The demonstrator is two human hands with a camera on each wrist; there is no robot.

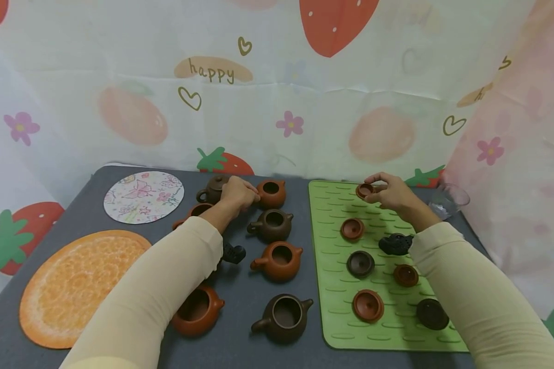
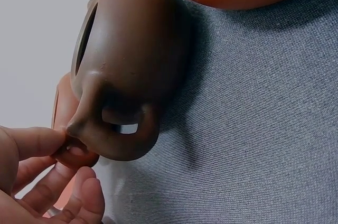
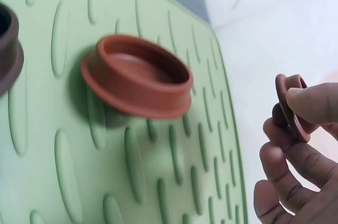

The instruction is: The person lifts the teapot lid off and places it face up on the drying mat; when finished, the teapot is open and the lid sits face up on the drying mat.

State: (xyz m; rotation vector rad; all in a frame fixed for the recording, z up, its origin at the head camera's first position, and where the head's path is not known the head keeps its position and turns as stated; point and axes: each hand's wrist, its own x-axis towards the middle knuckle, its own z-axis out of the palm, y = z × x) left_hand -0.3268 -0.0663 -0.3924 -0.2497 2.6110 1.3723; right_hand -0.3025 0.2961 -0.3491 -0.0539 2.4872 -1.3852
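My left hand (image 1: 239,195) pinches the handle of the far red-brown clay teapot (image 1: 275,200), which has an uncovered mouth; in the left wrist view this teapot (image 2: 64,102) is partly hidden behind a dark brown teapot (image 2: 148,34). Between thumb and fingers, my right hand (image 1: 393,195) holds a small red-brown teapot lid (image 1: 364,191) above the far part of the green mat (image 1: 325,236). In the right wrist view the held lid (image 3: 283,94) is tilted on edge, its knob against the fingers. Another red-brown lid (image 3: 142,89) lies knob down on the mat.
More lidless teapots, such as an orange-brown one (image 1: 281,274) and a dark one (image 1: 283,328), stand left of the mat. Several lids and a black carved piece (image 1: 395,244) lie on it. Two round placemats (image 1: 143,197) are at left, and a clear glass bowl (image 1: 448,201) at far right.
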